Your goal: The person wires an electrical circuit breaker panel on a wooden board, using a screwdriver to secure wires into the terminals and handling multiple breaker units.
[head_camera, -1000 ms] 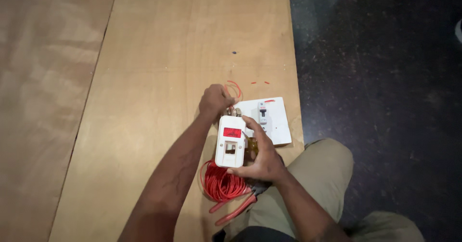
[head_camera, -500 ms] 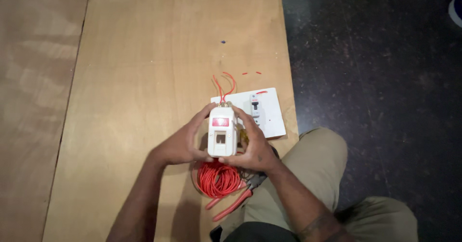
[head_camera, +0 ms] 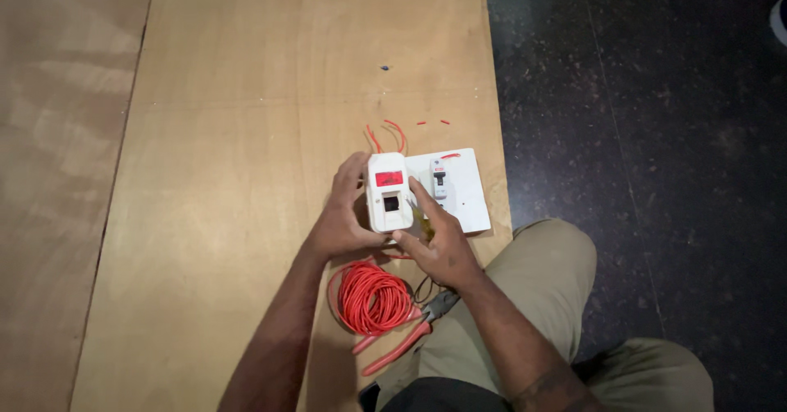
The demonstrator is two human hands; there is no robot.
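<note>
Left hand [head_camera: 343,219] | fingers clamped on white breaker box [head_camera: 388,191], above red wire coil [head_camera: 373,297] | right hand [head_camera: 438,244] fingers clamped on opposite side | operator squares box, holds red leads [head_camera: 387,136] unpinched.

Pale plywood tabletop [head_camera: 246,133] with soft grain (a seam running down its left side), dark speckled floor [head_camera: 656,133] at right, warm even light

A coil of red wire [head_camera: 373,297] lies on the wooden board [head_camera: 246,92], touching red-handled pliers [head_camera: 406,334]. A white plate [head_camera: 463,191] carries what looks like a small breaker [head_camera: 440,178]. Red wire scraps [head_camera: 432,122] lie nearby.
</note>
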